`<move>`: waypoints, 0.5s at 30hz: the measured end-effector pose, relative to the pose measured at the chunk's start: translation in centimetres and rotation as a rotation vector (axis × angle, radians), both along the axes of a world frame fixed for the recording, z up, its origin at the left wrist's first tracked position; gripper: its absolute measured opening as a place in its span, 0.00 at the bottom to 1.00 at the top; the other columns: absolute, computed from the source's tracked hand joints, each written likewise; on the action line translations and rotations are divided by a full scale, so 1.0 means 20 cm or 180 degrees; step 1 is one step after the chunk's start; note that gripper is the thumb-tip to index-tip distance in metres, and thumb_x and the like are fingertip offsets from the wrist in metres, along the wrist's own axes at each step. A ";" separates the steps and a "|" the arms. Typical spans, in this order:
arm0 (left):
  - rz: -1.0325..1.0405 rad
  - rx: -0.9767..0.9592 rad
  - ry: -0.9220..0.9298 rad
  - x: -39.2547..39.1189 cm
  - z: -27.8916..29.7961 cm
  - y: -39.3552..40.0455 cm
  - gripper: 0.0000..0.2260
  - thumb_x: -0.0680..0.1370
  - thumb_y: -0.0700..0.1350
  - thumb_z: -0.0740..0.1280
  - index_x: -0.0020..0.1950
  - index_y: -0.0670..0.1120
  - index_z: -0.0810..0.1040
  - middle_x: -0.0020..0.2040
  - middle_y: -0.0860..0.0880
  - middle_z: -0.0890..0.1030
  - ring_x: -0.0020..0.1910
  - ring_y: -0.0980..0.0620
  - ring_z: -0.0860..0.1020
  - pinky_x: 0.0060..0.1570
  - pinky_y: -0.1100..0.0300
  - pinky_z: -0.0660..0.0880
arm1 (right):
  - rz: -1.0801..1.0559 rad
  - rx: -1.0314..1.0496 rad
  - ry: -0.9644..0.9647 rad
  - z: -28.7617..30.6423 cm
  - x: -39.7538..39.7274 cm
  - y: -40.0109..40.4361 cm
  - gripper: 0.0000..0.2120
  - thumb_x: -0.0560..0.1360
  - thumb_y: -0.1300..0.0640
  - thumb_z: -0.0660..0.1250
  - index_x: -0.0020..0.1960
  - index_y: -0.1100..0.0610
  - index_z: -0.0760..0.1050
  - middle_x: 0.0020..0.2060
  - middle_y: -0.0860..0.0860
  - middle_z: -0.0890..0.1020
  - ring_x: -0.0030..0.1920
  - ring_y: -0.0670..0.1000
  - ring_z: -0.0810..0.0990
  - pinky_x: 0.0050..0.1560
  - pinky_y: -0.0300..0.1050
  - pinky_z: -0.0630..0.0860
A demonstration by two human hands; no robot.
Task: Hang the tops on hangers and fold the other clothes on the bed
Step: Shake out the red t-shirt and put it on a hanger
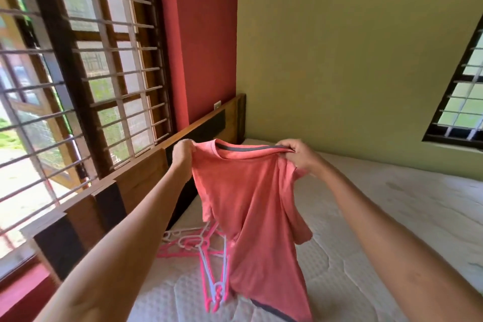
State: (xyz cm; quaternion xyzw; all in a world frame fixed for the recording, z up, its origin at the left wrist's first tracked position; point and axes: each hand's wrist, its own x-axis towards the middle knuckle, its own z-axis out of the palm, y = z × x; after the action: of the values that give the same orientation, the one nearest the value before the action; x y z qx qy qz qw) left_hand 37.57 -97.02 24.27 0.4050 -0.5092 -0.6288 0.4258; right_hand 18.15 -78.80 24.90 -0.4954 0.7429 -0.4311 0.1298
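Coral T-shirt (251, 206) with a dark neckband is hanging at the centre of the frame, held up in the air over the bed (392, 217). We are pinching its shoulders: our left hand (183, 154) is curling its grip round one shoulder, and our right hand (295, 154) is pinching the other at the collar. Pink and white hangers (206, 251) are lying on the mattress just behind the shirt, lower centre. Barred windows (78, 73) are filling the upper left.
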 end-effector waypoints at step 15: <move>-0.3577 -0.0527 -0.2773 0.16 -0.49 0.25 0.07 0.75 0.29 0.64 0.47 0.39 0.77 0.31 0.56 0.80 0.31 0.64 0.77 0.35 0.72 0.74 | 0.0923 0.2144 -0.0704 -0.38 -0.01 0.08 0.04 0.51 0.63 0.58 0.24 0.57 0.71 0.18 0.45 0.71 0.22 0.43 0.69 0.23 0.36 0.64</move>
State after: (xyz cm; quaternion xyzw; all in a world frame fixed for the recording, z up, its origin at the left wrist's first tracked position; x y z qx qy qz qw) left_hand 40.75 -92.08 14.46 0.2621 -0.8107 -0.4934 -0.1752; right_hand 17.90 -77.11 17.32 -0.4754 0.7467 -0.1908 0.4244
